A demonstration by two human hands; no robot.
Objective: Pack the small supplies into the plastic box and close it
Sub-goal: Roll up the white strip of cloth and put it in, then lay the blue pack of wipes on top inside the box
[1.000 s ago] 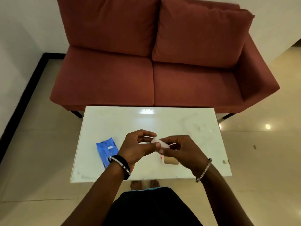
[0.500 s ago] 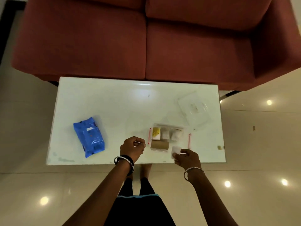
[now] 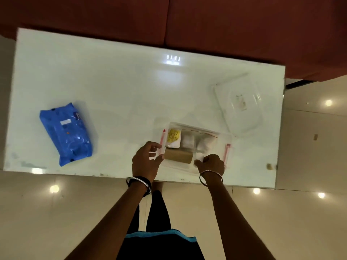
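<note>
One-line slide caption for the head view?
Hands at open box; lid and blue pack lie apart.

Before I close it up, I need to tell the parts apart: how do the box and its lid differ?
The box holds supplies, near edge, between both hands; the lid lies flat and bare, farther right. The box has pink side clips; the lid shows none. Both are clear plastic on the table.

The white counter (image 3: 112,87) carries a blue packet (image 3: 65,134) at left, the open plastic box (image 3: 228,136) near the front edge, and its clear lid (image 3: 240,104) just behind.
</note>
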